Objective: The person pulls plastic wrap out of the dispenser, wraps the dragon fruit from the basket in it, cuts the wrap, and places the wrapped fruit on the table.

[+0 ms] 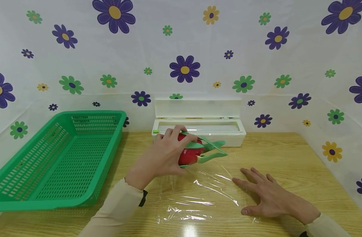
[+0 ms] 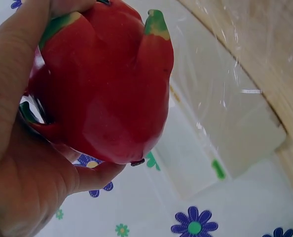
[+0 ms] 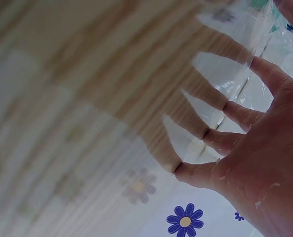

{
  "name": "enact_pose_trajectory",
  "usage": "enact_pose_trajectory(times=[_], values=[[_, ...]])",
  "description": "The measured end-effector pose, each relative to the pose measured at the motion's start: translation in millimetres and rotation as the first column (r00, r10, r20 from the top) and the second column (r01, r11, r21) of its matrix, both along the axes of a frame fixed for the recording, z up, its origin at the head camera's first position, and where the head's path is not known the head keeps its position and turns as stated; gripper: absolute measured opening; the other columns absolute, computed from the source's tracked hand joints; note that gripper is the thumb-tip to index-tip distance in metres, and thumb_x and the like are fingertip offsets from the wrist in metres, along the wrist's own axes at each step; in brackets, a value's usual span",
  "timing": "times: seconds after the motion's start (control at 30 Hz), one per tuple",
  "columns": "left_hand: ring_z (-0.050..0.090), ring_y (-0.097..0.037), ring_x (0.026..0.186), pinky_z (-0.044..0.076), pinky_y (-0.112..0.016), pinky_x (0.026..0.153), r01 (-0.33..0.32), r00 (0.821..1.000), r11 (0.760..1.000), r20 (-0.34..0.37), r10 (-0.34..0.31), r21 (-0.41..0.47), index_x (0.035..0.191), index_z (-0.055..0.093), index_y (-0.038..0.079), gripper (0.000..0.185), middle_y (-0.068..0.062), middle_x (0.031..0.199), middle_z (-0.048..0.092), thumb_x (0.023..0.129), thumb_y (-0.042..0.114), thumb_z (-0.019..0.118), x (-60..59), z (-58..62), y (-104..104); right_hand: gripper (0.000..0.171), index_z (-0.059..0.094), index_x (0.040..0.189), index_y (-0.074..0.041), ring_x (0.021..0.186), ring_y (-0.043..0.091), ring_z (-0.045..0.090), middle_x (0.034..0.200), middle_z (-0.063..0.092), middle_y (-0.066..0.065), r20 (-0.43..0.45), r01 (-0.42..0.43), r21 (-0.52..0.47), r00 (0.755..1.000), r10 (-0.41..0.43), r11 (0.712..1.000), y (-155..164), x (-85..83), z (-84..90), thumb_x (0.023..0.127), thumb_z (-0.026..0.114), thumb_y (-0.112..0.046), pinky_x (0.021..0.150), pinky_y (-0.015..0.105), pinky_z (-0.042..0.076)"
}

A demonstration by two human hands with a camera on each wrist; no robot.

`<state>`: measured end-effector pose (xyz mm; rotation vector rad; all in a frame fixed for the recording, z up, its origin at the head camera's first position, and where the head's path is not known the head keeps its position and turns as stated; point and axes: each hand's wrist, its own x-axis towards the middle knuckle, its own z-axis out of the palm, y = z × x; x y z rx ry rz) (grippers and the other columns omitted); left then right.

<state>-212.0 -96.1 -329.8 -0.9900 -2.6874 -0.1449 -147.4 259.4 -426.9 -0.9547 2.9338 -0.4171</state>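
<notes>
My left hand (image 1: 166, 153) grips a red dragon fruit (image 1: 190, 154) with green scales, held just above the far end of a sheet of clear cling film (image 1: 195, 194) spread on the wooden table (image 1: 287, 154). In the left wrist view the dragon fruit (image 2: 109, 84) fills the frame, with my fingers (image 2: 18, 98) curled round it. My right hand (image 1: 266, 194) lies flat with spread fingers on the film's right edge; the right wrist view shows its fingers (image 3: 235, 113) straight on the film (image 3: 225, 74).
A white cling film dispenser box (image 1: 198, 126) with its lid raised stands at the back of the table against the flowered backdrop. A green plastic basket (image 1: 59, 158) sits at the left. Bare wood lies to the right of my right hand.
</notes>
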Motion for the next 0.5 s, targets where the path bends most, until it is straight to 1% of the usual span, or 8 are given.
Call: enact_pose_trajectory(times=[0.1,0.17,0.27,0.5], values=[[0.055,-0.032,0.121,0.054,-0.051,0.086,-0.005,0.999,1.0,0.047,0.005,0.003,0.144,0.045,0.035,0.093,-0.01,0.143,0.045,0.065,0.055,0.09,-1.3,-4.1,6.0,0.084,0.049,0.152,-0.029,0.141,0.058,0.04,0.158,0.043,0.022,-0.009,-0.006,-0.003,1.0,0.006,1.0,-0.3,0.3,-0.6,0.081,0.071,-0.069,0.093,0.086,0.035],[0.054,-0.032,0.121,0.054,-0.049,0.085,-0.008,0.998,1.0,0.067,0.008,0.005,0.144,0.044,0.035,0.092,-0.01,0.143,0.045,0.066,0.052,0.09,-2.8,-7.0,9.1,0.084,0.049,0.152,-0.029,0.14,0.058,0.04,0.157,0.043,0.022,-0.01,-0.008,-0.004,1.0,0.008,1.0,-0.3,0.5,-0.7,0.081,0.072,-0.069,0.092,0.086,0.035],[0.055,-0.032,0.12,0.053,-0.048,0.085,-0.003,0.997,1.0,0.078,0.002,0.003,0.143,0.044,0.035,0.091,-0.01,0.142,0.045,0.066,0.05,0.09,-5.3,-11.1,13.0,0.084,0.049,0.152,-0.029,0.14,0.058,0.04,0.157,0.043,0.022,-0.014,-0.01,-0.003,1.0,0.01,1.0,-0.3,0.5,-0.3,0.081,0.072,-0.069,0.092,0.087,0.035],[0.054,-0.036,0.121,0.051,-0.052,0.086,-0.002,0.994,1.0,0.105,0.005,-0.024,0.143,0.042,0.034,0.091,-0.014,0.144,0.044,0.067,0.051,0.089,-9.0,-19.3,20.2,0.084,0.049,0.152,-0.03,0.141,0.057,0.039,0.157,0.043,0.021,-0.002,-0.001,0.001,1.0,0.001,1.0,-0.2,0.4,1.9,0.082,0.071,-0.07,0.093,0.086,0.034]])
